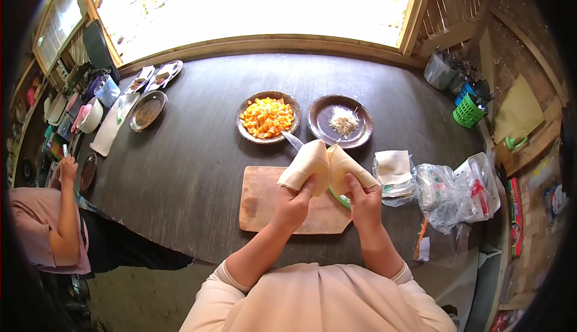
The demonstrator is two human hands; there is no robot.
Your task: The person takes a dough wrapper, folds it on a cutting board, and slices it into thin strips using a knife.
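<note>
Clothing (315, 303) nearest, left fingers (308, 186) and right fingers (353, 184) clamp sheeting (308, 165); one plate (243, 130) holds orange pieces (267, 117), another plate (321, 120) shreds (344, 122).

A wide, bright window (252, 7) in a wooden frame (264, 44) backs the dark surface (198, 181). At the surface's far right corner, a grey tub (437, 72) stands near a green basket (468, 113), with a blue basket (464, 95) just beside the green one. On the left lie a round brown dish (148, 111) and a long pale board (112, 129), near a white bowl (91, 117). A person in a pink top (42, 221) is at the left edge.
</note>
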